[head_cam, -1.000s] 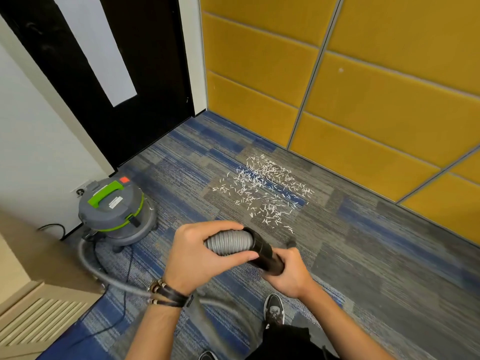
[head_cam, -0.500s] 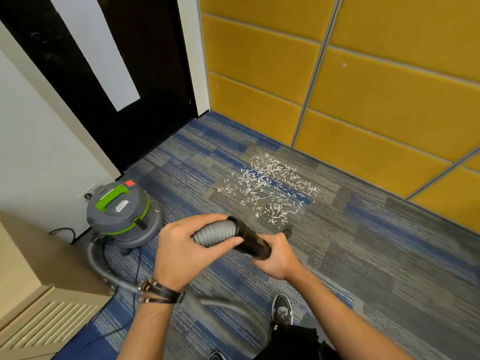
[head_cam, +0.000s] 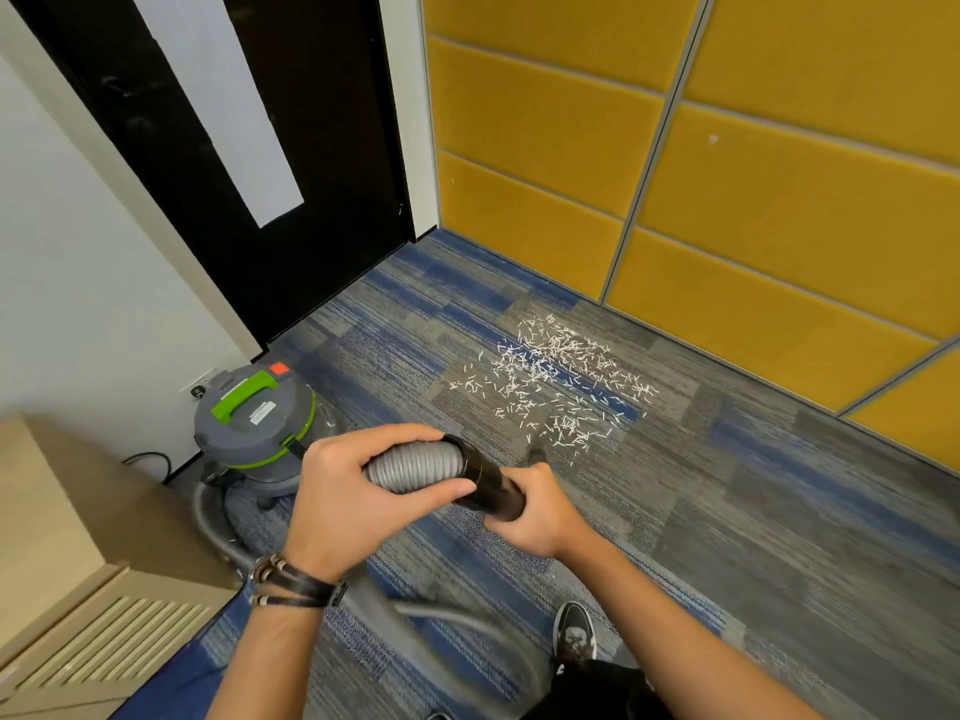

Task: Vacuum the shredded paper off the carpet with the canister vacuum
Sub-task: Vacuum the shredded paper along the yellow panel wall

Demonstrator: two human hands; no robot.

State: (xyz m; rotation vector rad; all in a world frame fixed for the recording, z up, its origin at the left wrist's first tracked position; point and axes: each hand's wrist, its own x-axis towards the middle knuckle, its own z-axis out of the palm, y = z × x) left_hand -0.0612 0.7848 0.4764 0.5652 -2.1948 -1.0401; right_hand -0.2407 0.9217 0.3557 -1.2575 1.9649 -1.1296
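Left hand (head_cam: 358, 504) curled round ribbed grey hose (head_cam: 415, 465), thumb under, fingers over. Right hand (head_cam: 540, 514) just beside it, wrapped round black wand tube (head_cam: 488, 483) joined to hose. Shredded paper (head_cam: 556, 381) scattered on carpet (head_cam: 753, 537) beyond right hand. Canister vacuum (head_cam: 254, 428) left of left hand.

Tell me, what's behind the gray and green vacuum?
A white wall with a socket just behind the canister vacuum. A black cord loops beside it. Its body hides anything lower down.
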